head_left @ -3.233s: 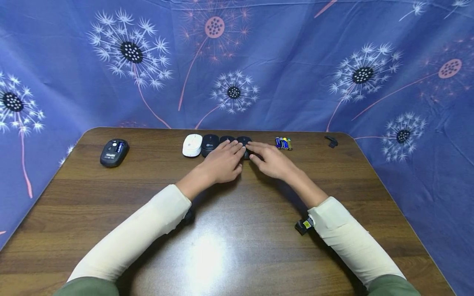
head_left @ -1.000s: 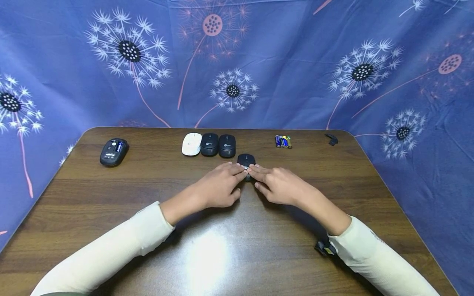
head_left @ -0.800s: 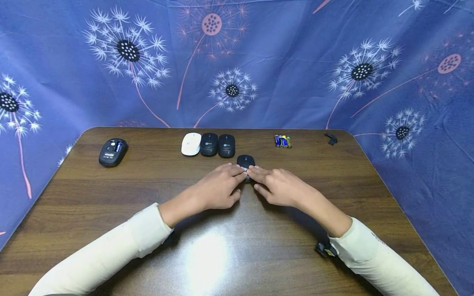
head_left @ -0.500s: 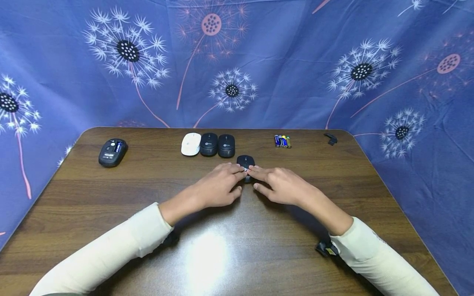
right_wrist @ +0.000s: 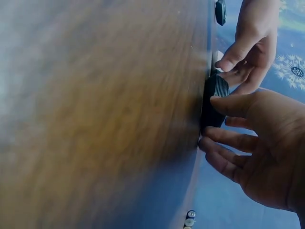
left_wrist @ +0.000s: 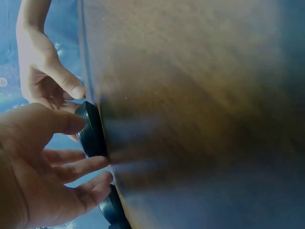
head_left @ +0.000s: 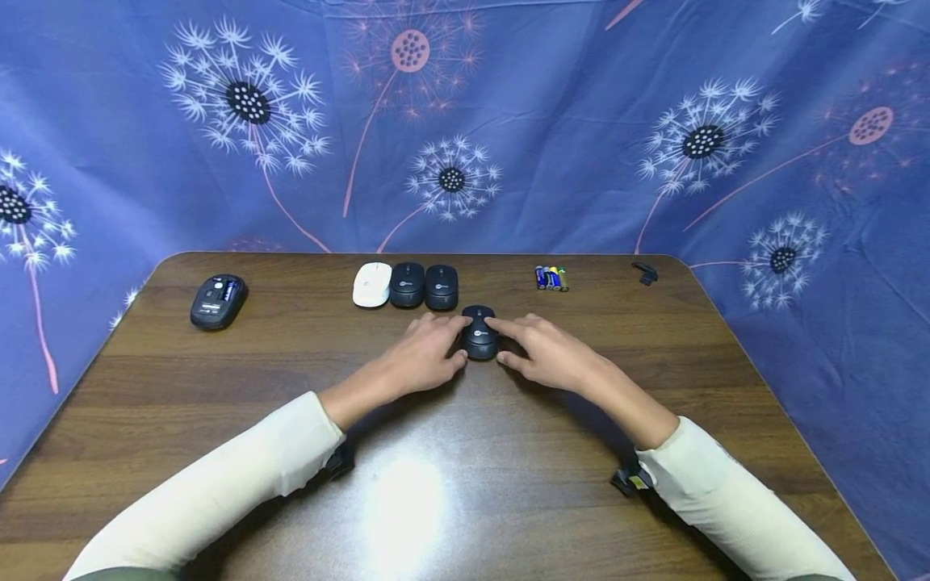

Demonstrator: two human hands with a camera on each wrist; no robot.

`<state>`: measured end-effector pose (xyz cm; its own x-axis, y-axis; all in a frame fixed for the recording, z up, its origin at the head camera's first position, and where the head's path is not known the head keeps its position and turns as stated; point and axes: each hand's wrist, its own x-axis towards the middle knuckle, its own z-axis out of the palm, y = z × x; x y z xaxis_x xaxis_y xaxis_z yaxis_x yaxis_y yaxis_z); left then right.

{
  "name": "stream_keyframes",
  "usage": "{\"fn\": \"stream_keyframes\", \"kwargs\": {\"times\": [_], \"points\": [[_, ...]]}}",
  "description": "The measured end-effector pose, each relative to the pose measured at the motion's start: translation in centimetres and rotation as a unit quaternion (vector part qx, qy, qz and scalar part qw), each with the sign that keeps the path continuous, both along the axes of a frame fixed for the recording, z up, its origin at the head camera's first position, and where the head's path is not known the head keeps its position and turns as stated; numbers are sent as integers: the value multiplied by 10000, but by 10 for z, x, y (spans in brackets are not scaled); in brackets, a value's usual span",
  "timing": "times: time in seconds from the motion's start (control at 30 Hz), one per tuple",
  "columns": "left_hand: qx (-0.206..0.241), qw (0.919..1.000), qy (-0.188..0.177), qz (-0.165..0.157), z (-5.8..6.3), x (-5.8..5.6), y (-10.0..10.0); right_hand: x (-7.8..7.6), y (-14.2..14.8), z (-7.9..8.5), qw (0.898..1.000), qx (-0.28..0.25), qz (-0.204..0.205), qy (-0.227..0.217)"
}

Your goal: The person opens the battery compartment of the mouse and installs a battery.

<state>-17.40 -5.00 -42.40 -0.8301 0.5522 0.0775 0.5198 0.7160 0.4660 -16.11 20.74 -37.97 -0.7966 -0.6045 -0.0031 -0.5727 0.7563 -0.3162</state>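
Note:
In the head view a black computer mouse [head_left: 479, 332] lies on the wooden table, buttons facing away and logo visible. My left hand [head_left: 420, 355] is at its left side, the index finger on its upper edge and the thumb by its near end. My right hand [head_left: 550, 355] mirrors this on the right, its fingers fairly straight. Both wrist views show the mouse's ribbed side between the two hands, with thumbs at the near end. Behind it stand a white mouse [head_left: 372, 285] and two black mice [head_left: 407, 285], side by side.
An upturned black mouse [head_left: 219, 301] with its battery bay uncovered lies at the far left. Several batteries [head_left: 552, 278] lie in a row at the back right. Farther right is a small black plastic piece [head_left: 645, 273]. A patterned blue cloth [head_left: 523, 186] hangs behind the table.
The black mouse has come from the right end of the row toward me. My fingers, which covered its top half a second ago, have parted to its two sides.

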Motion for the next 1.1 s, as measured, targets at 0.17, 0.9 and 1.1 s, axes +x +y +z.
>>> {"fn": "stream_keyframes", "kwargs": {"times": [0.17,0.9,1.1], "points": [[-105,9993,-353,35,15,7,5,-1,-6,0,9999,-71,100,-75],[733,9969,-63,288,16,6,0,0,-18,-4,9935,-878,126,719],[1015,9942,20,348,36,20,-5,-2,-18,0,9909,-1150,190,668]]}}
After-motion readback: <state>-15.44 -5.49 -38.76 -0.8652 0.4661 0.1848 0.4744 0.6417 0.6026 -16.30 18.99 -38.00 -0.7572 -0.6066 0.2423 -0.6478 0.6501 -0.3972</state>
